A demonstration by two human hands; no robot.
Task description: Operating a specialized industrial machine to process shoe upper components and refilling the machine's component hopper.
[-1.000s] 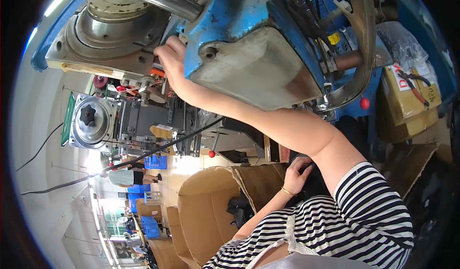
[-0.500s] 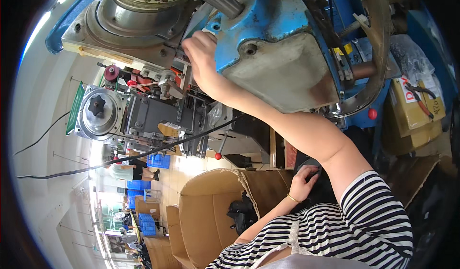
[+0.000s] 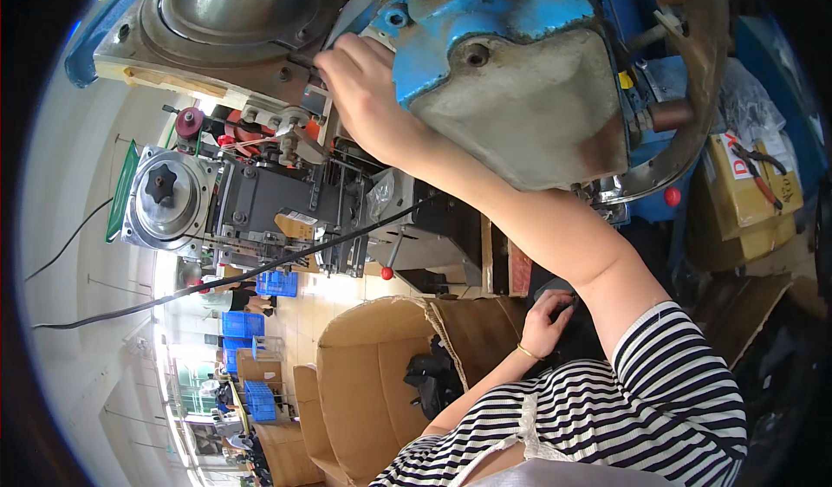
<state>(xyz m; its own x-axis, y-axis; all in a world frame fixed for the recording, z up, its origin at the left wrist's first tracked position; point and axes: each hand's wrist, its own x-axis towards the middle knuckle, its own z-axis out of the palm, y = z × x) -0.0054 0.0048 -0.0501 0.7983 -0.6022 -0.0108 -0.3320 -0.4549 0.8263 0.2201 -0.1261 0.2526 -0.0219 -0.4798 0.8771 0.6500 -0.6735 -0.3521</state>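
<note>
My right hand [image 3: 362, 84] reaches up between the blue machine head [image 3: 520, 97] and the round metal plate assembly [image 3: 234, 19]. Its fingers are curled; whatever is in them is hidden behind the hand and the blue casting. Down by my lap, my left hand [image 3: 544, 324], with a thin bracelet at the wrist, is closed around a small dark object [image 3: 563, 300]. That object is mostly covered by the fingers and merges with the dark cloth behind it. Beside my left forearm stands an open cardboard box [image 3: 373, 383] with several black pieces [image 3: 433, 379] inside.
A black cable [image 3: 286, 260] crosses the view at the left. A lever with a red knob [image 3: 386, 273] sticks out near the box. At the right, pliers [image 3: 758, 179] lie on a yellow carton [image 3: 745, 210], near a curved metal bar [image 3: 706, 80]. A second machine [image 3: 165, 192] stands left.
The whole view has shifted slightly, so the machine head appears higher and further right. My right hand stays beside it with fingers curled. My left hand keeps its place at my lap.
</note>
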